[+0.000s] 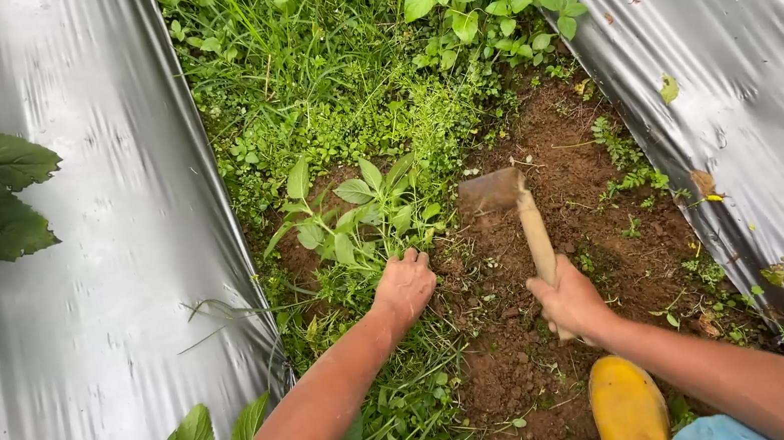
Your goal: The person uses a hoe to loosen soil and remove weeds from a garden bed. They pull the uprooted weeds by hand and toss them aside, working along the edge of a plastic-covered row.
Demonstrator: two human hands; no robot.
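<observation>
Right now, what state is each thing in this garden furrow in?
Left hand: closed in a grip on the leafy weed at its base.
Leafy weed: upright, rooted in the soil.
Right hand: closed in a grip around the hoe handle.
Hand hoe: blade down at the bare soil.
Bare soil: loose, mostly cleared of weeds.
Plastic mulch sheet: laid flat, shiny.
Yellow boot: planted on the soil.

glossy plastic sheeting [75, 342], wooden hoe handle [538, 241], rusty metal blade [489, 192]
</observation>
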